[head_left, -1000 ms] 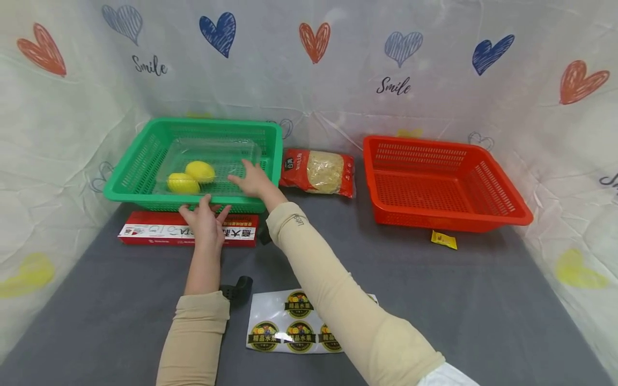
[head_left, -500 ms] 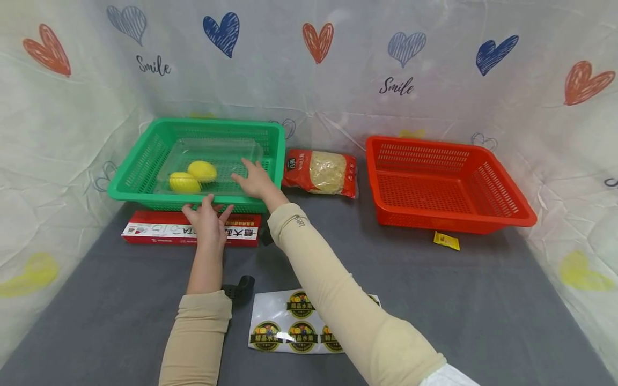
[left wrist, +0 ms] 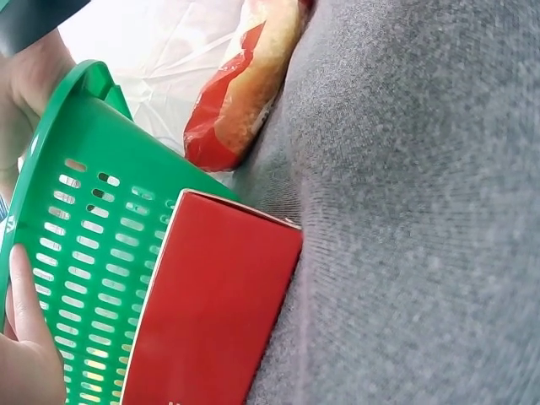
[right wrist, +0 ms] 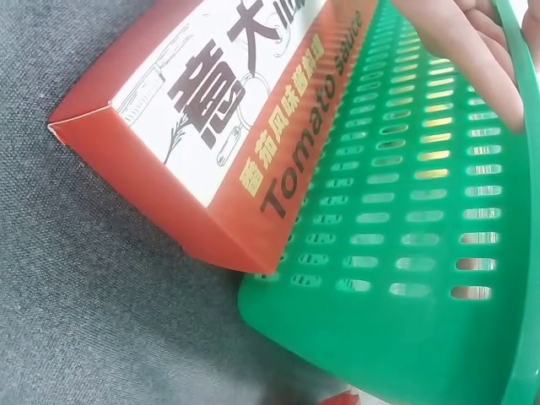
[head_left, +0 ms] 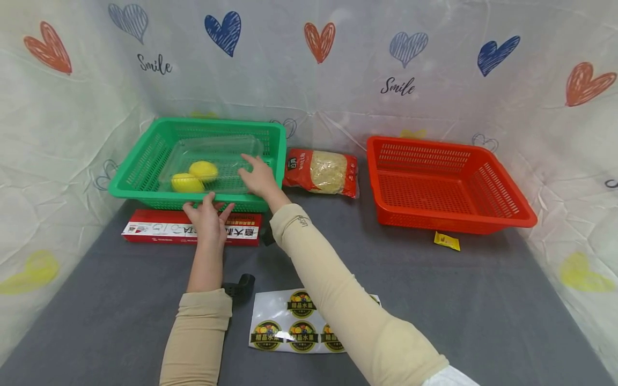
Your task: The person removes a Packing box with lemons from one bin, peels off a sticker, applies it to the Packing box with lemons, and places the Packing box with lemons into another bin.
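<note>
My left hand [head_left: 208, 221] grips the front rim of the green basket [head_left: 113, 187], fingers over the edge; in the right wrist view its fingers [right wrist: 481, 72] lie along the rim and outer wall. In the basket sits a clear plastic container [head_left: 227, 147], with two lemons [head_left: 204, 171] showing through it at the left. My right hand [head_left: 263, 179] reaches over the basket's front right part and pinches the container's right end between thumb and index finger. That end is slightly raised. The right hand's far fingers are hidden in the left wrist view.
A red pasta box [head_left: 159, 239] lies against the basket's front. Right of it are a red bag of beige dry food [head_left: 328, 171], a red basket [head_left: 451, 221] and a small yellow packet [head_left: 446, 240]. A sticker sheet [head_left: 267, 311] lies under my right arm.
My right hand has shifted a little right, thumb and index finger drawing closer on the container, whose right end tilts up slightly. The left hand stays at the rim.
</note>
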`<state>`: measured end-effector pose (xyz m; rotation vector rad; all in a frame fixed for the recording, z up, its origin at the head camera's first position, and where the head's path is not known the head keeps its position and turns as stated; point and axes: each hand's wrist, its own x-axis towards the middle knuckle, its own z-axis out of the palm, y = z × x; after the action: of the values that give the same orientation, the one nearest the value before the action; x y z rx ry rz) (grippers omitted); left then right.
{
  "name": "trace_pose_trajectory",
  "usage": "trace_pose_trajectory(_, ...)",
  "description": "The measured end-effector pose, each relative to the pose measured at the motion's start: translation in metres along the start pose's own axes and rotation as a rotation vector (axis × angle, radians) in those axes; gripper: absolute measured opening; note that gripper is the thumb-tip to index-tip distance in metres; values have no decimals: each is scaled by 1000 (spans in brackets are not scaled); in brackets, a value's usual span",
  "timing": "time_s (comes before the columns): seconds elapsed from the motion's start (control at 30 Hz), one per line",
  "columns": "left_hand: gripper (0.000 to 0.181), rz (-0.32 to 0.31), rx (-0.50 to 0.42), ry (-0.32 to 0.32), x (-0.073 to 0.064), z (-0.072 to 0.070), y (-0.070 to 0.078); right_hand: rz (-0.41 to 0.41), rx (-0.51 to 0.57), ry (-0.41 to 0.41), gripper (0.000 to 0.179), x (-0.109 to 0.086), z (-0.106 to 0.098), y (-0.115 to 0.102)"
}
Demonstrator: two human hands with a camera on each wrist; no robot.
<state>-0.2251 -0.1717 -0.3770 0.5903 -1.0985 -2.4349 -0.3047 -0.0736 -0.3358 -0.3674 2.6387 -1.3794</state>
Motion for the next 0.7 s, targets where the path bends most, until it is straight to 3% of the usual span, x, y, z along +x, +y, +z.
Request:
trace_pose_trajectory(0.17, 43, -15, -12, -17, 1, -1, 3, 9, 23, 34, 42, 0, 0, -1)
trace_pose_trajectory(0.53, 43, -33, 0, -27, -2, -1, 5, 45, 193, 79, 31, -1, 1, 0)
trace_pose_trajectory(0.7, 44, -27, 9, -27, -2, -1, 4, 22, 177, 140, 26, -2, 2, 1)
